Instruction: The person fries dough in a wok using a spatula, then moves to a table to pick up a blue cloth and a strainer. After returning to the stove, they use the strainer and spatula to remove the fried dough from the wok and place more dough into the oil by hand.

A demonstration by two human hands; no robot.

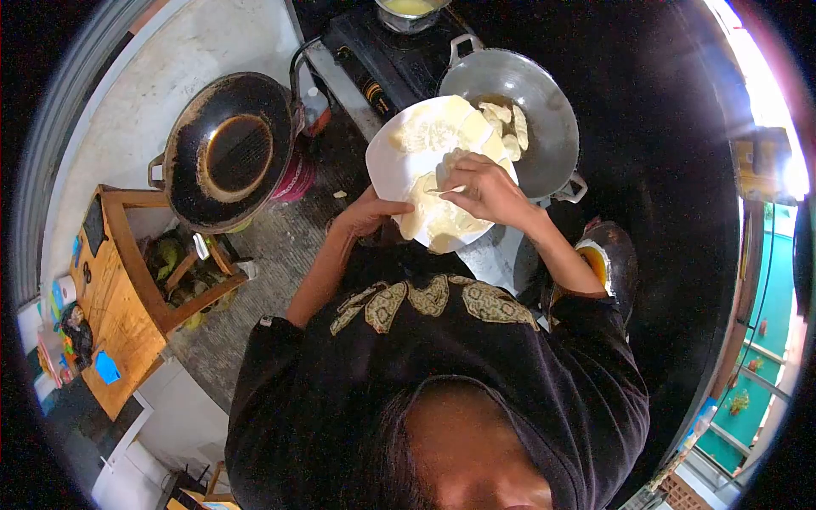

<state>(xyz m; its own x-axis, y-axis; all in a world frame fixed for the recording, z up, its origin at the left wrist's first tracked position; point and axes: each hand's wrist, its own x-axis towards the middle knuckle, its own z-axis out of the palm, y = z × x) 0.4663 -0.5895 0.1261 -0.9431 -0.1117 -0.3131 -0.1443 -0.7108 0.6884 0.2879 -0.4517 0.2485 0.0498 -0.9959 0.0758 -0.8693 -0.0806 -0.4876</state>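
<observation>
My left hand (367, 214) grips a white plate (380, 160) by its near-left rim, thumb over the edge. The plate tilts beside a metal wok (551, 123) and partly covers its left side. Flat, pale, doughy pieces (429, 132) lie around the plate, with wet-looking ones nearest me. Over the plate, my right hand (493, 194) is closed in a pinch on a pale piece of dough (435, 193); the fingers hide part of it. Inside the wok, several pale strips (520, 127) sit in brownish oil.
A black stove (395, 64) carries a pot (412, 17) of yellowish liquid at the back. Near my right elbow is a dark pan (625, 255) with something orange inside. A large blackened wok (183, 174) hangs or stands at left, above a wooden table (127, 340).
</observation>
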